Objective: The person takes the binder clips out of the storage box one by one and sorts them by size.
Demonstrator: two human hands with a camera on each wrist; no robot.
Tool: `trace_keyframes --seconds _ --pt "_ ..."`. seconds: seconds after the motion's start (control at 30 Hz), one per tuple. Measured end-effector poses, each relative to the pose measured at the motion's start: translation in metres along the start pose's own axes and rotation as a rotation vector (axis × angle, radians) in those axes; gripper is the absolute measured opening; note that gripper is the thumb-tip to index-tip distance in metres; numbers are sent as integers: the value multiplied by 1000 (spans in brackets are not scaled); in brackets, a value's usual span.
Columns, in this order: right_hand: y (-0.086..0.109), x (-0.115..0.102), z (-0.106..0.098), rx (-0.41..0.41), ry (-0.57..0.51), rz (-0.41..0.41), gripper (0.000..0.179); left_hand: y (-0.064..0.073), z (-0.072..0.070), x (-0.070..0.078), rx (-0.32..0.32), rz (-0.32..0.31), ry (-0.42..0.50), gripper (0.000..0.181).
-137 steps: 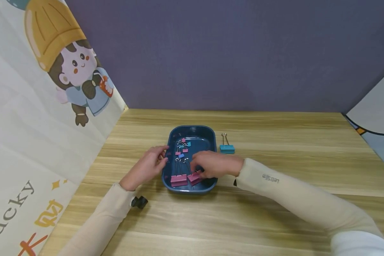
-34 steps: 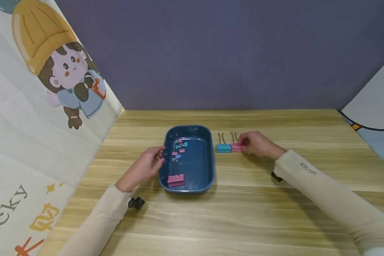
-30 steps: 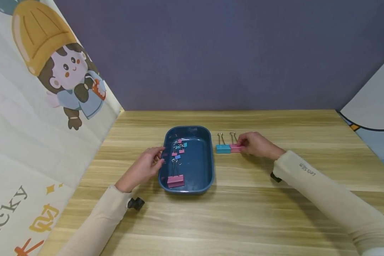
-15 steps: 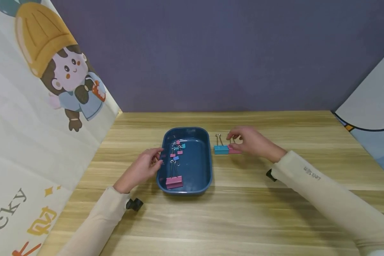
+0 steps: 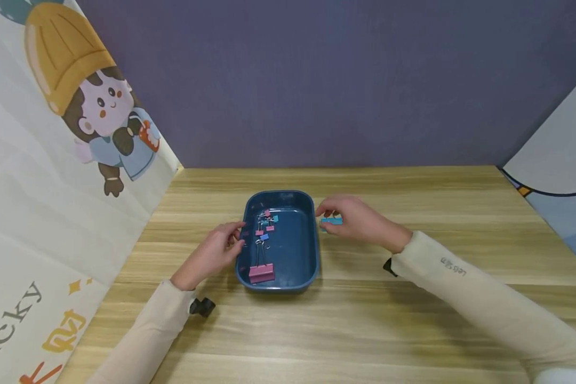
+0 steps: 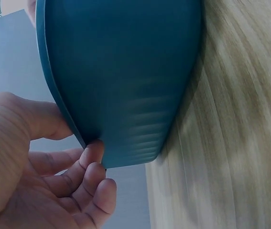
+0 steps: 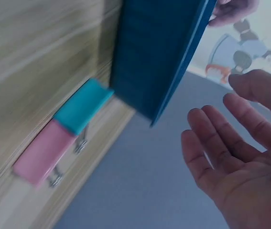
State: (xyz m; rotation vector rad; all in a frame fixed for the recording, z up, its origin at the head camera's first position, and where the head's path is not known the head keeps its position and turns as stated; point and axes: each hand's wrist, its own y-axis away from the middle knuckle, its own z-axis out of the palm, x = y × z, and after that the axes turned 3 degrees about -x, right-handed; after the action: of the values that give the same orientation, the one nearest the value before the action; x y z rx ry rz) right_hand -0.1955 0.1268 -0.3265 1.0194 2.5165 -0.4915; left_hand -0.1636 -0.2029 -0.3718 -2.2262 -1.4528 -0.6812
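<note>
My left hand (image 5: 211,253) grips the left rim of a dark blue tray (image 5: 294,256); in the left wrist view the thumb and fingertips close over its edge. A large pink binder clip (image 5: 261,274) lies in the tray's near left part. Farther back sit several small binder clips (image 5: 270,228) in pink, teal and blue. My right hand (image 5: 362,221) hovers beside the tray's right rim with relaxed fingers and nothing held. It passes over a teal binder clip (image 5: 335,221). A second pink binder clip (image 7: 44,151), hidden by the hand in the head view, lies end to end with the teal one.
The wooden table (image 5: 345,330) runs back to a purple-grey panel (image 5: 317,85). A white sheet printed with a cartoon figure (image 5: 101,106) hangs at the left. Each wrist carries a small black camera (image 5: 202,307).
My right hand took a large pink clip from the tray, laid it right of the teal clip and let go. It has since moved left toward the tray. My left hand stays at the rim.
</note>
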Motion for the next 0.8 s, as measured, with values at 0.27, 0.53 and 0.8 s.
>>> trace_keyframes --seconds 0.27,0.53,0.8 --pt "-18 -20 12 -133 37 -49 25 -4 1 -1 11 -19 3 42" --pt "-31 -24 30 -215 2 -95 26 -9 4 2 20 -21 5 42" --pt "-42 -27 40 -283 -22 -150 26 -15 7 3 37 9 5 41"
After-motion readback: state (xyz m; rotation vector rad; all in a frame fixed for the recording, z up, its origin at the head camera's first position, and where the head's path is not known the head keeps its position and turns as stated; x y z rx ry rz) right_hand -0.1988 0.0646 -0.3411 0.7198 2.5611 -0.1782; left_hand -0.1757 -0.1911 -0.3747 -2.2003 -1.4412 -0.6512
